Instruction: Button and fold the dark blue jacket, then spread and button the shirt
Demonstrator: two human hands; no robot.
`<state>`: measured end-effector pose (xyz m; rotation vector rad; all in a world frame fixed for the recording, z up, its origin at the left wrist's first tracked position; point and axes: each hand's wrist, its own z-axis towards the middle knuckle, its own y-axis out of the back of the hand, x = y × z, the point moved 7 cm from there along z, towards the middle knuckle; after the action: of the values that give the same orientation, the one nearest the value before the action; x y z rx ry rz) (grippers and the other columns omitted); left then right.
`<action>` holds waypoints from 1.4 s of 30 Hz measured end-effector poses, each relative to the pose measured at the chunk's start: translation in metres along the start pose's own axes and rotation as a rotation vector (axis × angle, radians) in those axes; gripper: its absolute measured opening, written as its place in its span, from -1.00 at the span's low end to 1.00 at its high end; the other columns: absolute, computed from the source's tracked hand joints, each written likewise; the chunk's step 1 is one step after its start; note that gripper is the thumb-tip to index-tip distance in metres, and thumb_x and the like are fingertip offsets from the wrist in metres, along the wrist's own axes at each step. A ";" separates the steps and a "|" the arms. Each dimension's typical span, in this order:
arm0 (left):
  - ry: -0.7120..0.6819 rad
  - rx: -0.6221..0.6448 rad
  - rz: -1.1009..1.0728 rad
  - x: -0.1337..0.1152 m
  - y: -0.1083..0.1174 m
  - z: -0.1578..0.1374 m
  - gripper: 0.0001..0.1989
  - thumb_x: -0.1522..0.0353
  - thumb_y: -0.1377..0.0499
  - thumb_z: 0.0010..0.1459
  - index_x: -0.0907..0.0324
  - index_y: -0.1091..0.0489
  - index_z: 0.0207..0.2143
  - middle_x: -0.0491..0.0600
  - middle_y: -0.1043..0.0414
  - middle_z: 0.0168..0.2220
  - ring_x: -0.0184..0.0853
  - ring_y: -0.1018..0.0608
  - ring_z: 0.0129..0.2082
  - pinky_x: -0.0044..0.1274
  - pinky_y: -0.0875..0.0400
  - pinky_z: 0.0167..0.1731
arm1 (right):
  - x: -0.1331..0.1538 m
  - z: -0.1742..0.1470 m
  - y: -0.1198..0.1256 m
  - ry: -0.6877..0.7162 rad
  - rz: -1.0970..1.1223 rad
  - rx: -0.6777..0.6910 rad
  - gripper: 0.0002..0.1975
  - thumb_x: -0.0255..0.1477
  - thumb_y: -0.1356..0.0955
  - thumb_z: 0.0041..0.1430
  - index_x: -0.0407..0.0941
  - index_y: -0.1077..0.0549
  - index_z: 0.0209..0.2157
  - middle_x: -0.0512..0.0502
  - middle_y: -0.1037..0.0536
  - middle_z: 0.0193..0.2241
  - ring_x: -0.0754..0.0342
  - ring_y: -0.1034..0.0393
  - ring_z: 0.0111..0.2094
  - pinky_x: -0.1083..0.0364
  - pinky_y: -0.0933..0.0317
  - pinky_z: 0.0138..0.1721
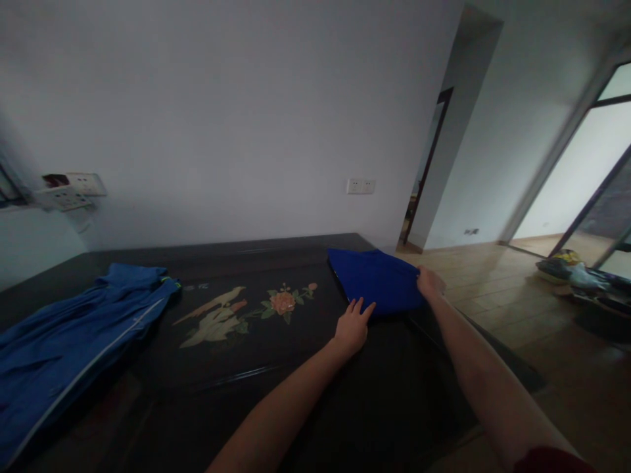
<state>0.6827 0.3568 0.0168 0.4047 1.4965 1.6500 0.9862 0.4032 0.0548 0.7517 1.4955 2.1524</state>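
Note:
A bright blue folded cloth (377, 279) lies at the right end of a dark, glossy table (276, 355). At its near left edge is my left hand (353, 326), palm down with fingers spread, the fingertips touching the fabric. My right hand (430, 282) has its fingers closed around the cloth's right edge; the thumb is hard to make out. Over the left part of the table lies a blue garment (89, 335) with a white stripe, apart from both hands.
Birds and a peony (282, 303) decorate the tabletop. Behind it stands a white wall with a socket (361, 186); a power strip (66, 197) is at the left. On the wooden floor (483, 282) to the right, bagged items (586, 279) are piled.

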 end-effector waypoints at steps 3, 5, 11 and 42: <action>0.004 0.022 -0.010 -0.004 -0.001 -0.003 -0.36 0.45 0.02 0.17 0.00 0.09 0.28 0.06 0.08 0.31 -0.10 -0.05 0.29 -0.29 -0.21 0.14 | 0.002 -0.001 0.001 0.020 -0.003 0.003 -0.63 -0.46 -0.15 0.22 -0.09 -0.40 0.01 -0.36 -0.52 -0.16 -0.20 -0.43 -0.11 -0.11 -0.31 -0.19; 0.009 0.033 -0.010 -0.007 -0.001 -0.004 -0.35 0.45 0.01 0.16 0.01 0.10 0.29 0.07 0.11 0.32 -0.09 -0.02 0.29 -0.29 -0.19 0.15 | 0.005 -0.002 0.003 0.038 -0.004 0.009 -0.63 -0.47 -0.15 0.23 -0.10 -0.40 0.01 -0.35 -0.52 -0.15 -0.18 -0.42 -0.10 -0.12 -0.29 -0.16; 0.004 -0.004 -0.018 -0.014 0.001 -0.006 -0.41 0.34 0.00 0.20 0.04 0.05 0.28 0.09 0.10 0.32 -0.06 -0.01 0.30 -0.29 -0.15 0.17 | 0.046 -0.028 0.020 0.153 -0.062 -0.108 -0.57 -0.35 -0.19 0.26 -0.18 -0.26 0.13 -0.40 -0.33 0.08 -0.29 -0.12 0.15 -0.33 0.02 0.08; -0.007 -0.016 0.055 -0.013 -0.005 -0.019 -0.36 0.27 0.05 0.20 0.36 0.11 0.27 0.26 0.12 0.31 -0.10 -0.03 0.29 -0.25 -0.05 0.21 | 0.118 -0.096 -0.040 0.466 0.165 0.475 -0.44 0.04 -0.11 0.20 0.17 -0.21 0.17 -0.06 -0.08 0.27 -0.34 0.21 0.27 -0.53 0.29 0.06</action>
<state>0.6781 0.3342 0.0117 0.4458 1.4780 1.7012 0.8354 0.4195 0.0136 0.5507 2.3121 2.2157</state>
